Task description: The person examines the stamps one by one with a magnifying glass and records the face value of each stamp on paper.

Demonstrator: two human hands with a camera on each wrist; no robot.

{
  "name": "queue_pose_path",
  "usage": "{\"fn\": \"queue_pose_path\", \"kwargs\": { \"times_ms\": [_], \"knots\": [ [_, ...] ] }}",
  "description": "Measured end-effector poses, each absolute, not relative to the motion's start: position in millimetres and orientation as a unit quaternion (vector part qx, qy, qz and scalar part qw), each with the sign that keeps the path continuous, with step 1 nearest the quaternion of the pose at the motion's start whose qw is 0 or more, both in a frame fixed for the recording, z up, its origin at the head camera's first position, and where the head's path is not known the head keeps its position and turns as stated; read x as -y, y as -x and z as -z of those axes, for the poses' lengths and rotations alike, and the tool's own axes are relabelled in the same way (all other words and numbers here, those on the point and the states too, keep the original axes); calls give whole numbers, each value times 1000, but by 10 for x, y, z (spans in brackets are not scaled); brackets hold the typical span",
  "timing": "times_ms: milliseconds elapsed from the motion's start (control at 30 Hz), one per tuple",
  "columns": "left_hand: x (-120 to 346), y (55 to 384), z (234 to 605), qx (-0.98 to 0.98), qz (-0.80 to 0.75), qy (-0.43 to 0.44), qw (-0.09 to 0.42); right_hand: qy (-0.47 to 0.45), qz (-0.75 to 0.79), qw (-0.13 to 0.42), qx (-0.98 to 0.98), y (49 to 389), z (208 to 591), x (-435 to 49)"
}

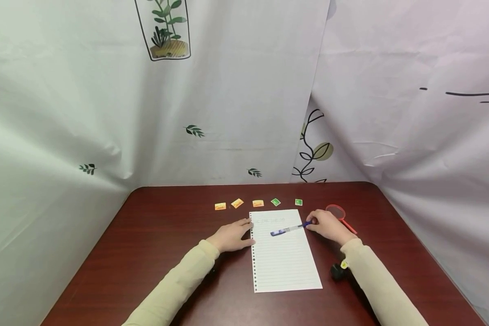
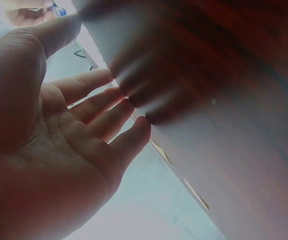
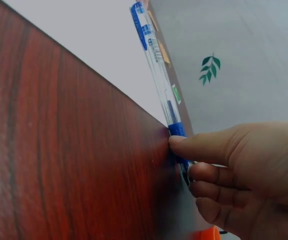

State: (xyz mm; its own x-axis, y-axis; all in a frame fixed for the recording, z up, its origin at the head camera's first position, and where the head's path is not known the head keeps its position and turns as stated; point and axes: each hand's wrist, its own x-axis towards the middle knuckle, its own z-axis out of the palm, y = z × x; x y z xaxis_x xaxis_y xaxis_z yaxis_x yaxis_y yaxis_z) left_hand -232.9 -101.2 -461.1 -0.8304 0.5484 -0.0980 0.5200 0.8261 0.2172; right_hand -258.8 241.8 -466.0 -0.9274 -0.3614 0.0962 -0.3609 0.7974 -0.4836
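Observation:
A lined sheet of paper with punched holes down its left side lies on the table, with faint writing on its top line. My right hand pinches a clear pen by its blue grip between thumb and fingers. The pen slants over the paper's upper right part, its blue clip end pointing left. At the paper's left edge, my left hand rests with fingers extended and fingertips on the holed margin. In the left wrist view the left hand's fingers are spread, palm visible.
Three orange stamp-like pieces and two green ones lie in a row behind the paper. A red-rimmed magnifying glass lies beyond my right hand. Beside the right forearm is a small black object. A printed curtain hangs behind the table.

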Motion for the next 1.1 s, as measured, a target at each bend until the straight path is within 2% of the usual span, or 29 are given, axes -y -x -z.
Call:
{"fn": "queue_pose_path", "kwargs": {
  "times_ms": [367,1100],
  "knots": [
    [1000,2329,4610,-952,-91,-279,81,235,230,-1,-944,2592,4627,-2472],
    [1002,2318,4600,-952,-95,-278,82,211,288,-14,-934,2524,4541,-2453]
  ]
}}
